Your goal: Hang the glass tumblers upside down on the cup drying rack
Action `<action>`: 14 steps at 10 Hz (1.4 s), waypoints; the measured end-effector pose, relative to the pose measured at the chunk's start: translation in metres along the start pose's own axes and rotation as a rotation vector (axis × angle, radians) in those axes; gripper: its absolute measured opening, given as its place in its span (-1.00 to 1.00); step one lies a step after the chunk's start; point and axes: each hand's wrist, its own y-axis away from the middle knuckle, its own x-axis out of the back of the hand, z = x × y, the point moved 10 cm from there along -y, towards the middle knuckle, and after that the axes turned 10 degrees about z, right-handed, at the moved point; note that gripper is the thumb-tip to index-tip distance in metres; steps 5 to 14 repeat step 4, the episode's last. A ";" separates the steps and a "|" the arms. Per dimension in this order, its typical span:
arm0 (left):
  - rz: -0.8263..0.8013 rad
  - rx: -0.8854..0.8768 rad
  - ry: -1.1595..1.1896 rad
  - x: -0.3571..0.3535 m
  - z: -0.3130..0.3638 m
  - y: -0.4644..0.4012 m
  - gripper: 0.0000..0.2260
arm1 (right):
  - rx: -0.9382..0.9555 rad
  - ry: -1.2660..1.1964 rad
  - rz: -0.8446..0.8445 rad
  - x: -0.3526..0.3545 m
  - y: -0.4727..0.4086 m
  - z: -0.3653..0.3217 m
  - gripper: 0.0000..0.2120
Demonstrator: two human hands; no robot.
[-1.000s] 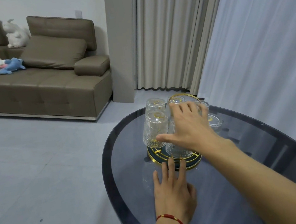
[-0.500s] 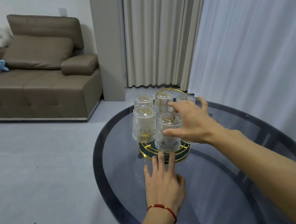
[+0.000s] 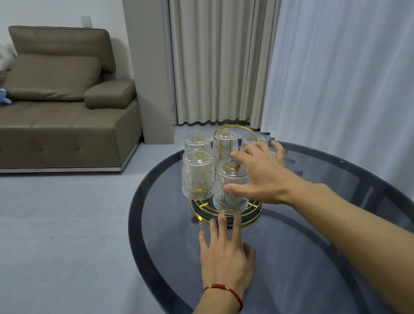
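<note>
On the counter (image 3: 319, 260), the right hand (image 3: 260, 173) closes loosely around the near tumbler (image 3: 230, 190) hanging upside down on the rack (image 3: 250, 215), while the left hand (image 3: 225, 257) lies flat and empty; ribbed glass looks fragile, slippery, best gripped mid-wall.

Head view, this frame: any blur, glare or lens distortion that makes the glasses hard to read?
Head view: sharp, soft even light, no hard shadows; wide-angle bending tilts the curtain edges; the tinted glass table shows faint reflections; the clear tumblers overlap, and the right hand hides the far-right ones.
</note>
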 end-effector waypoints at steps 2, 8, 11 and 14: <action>-0.029 0.001 0.046 0.005 0.002 0.005 -0.39 | -0.018 -0.009 -0.045 -0.001 0.007 -0.002 -0.18; 0.009 -0.220 0.295 0.044 0.032 0.023 -0.55 | -0.042 -0.163 0.060 0.031 0.035 -0.004 -0.26; 0.009 -0.220 0.295 0.044 0.032 0.023 -0.55 | -0.042 -0.163 0.060 0.031 0.035 -0.004 -0.26; 0.009 -0.220 0.295 0.044 0.032 0.023 -0.55 | -0.042 -0.163 0.060 0.031 0.035 -0.004 -0.26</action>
